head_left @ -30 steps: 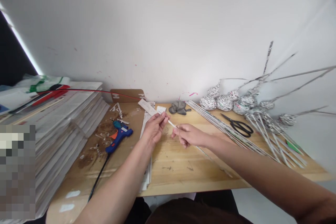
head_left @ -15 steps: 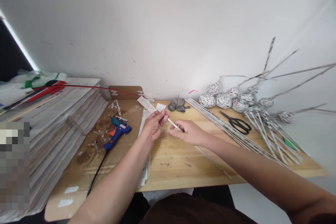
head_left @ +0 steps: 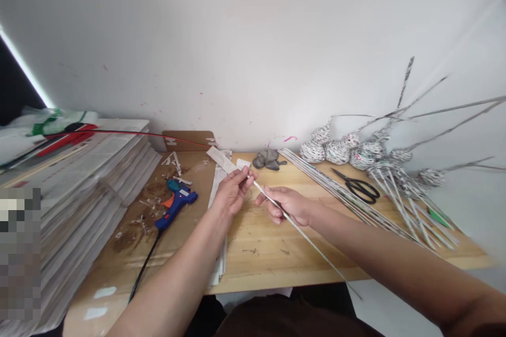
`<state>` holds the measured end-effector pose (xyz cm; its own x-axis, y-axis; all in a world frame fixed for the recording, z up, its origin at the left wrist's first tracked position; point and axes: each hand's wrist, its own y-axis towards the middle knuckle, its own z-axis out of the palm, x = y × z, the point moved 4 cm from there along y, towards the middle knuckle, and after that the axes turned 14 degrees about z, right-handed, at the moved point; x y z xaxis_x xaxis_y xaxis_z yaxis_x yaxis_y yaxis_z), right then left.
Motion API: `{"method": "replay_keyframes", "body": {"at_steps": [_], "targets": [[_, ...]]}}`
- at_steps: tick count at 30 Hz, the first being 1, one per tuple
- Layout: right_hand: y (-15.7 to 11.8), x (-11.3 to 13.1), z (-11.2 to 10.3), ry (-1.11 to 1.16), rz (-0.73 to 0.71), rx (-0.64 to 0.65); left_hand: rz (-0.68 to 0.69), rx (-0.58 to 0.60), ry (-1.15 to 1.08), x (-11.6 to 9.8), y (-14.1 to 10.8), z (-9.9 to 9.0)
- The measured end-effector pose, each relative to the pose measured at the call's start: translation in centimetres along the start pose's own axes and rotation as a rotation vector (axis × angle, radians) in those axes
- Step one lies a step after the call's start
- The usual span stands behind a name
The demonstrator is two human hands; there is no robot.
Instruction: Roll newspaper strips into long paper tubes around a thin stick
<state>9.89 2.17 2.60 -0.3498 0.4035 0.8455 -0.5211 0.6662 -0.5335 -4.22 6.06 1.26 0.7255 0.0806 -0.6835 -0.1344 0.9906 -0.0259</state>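
Note:
A slim pale rod [head_left: 309, 240], wrapped in paper near my hands, slants from my fingers down to the table's front edge. My left hand [head_left: 234, 189] pinches its upper end, where an unrolled flat paper strip [head_left: 220, 158] sticks out to the upper left. Farther down the rod, my right hand [head_left: 286, 204] holds it between thumb and fingers. Under my left forearm lies a stack of newspaper strips [head_left: 218, 183]. Behind my hands sits a grey crumpled cloth-like lump [head_left: 266, 159].
On the left, a blue glue gun [head_left: 176, 209] rests on stained cardboard [head_left: 106, 263] beside a tall newspaper stack [head_left: 118, 168]. To the right are rolled paper sticks [head_left: 328, 184], black scissors [head_left: 361, 188] and several woven paper gourd shapes [head_left: 337, 151] with long stems.
My right hand has turned and shifted slightly down and right, its fingers opening up along the rod. The rod's lower end now reaches past the table edge. My left hand stays nearly in place.

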Motion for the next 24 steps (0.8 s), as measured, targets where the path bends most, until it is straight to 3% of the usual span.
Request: {"method": "replay_keyframes", "body": {"at_steps": [4, 5, 7, 10, 12, 14, 18, 19, 21, 24], "targets": [[-1.3, 0.4, -1.0, -0.416, -0.215, -0.398, 0.015, -0.041, -0.017, 0.0, 0.4, -0.4], [-1.6, 0.3, -1.1, -0.454, -0.243, -0.435, 0.012, -0.043, -0.018, 0.1, 0.5, -0.5], [-1.8, -0.2, -1.1, -0.365, -0.187, -0.345, 0.004, -0.033, -0.017, 0.1, 0.4, -0.4], [-1.8, -1.3, -0.5, -0.019, -0.021, -0.027, -0.011, -0.014, -0.019, 0.1, 0.3, -0.3], [-1.9, -1.6, -0.2, 0.089, 0.025, 0.088, -0.014, -0.024, -0.019, 0.1, 0.2, -0.2], [-1.7, -1.6, -0.2, -0.006, 0.028, 0.041, -0.004, -0.043, -0.014, 0.1, 0.3, -0.3], [-1.5, -0.2, -1.1, -0.406, -0.216, -0.402, 0.011, -0.049, -0.005, 0.2, 0.5, -0.5], [-1.6, 0.1, -1.1, -0.445, -0.256, -0.456, 0.011, -0.048, -0.007, 0.2, 0.5, -0.5], [-1.3, 0.0, -1.0, -0.382, -0.203, -0.377, 0.009, -0.041, -0.013, 0.3, 0.5, -0.5], [-1.1, -0.7, -0.3, -0.09, -0.017, -0.048, -0.01, -0.01, -0.015, 0.2, 0.3, -0.3]]}}
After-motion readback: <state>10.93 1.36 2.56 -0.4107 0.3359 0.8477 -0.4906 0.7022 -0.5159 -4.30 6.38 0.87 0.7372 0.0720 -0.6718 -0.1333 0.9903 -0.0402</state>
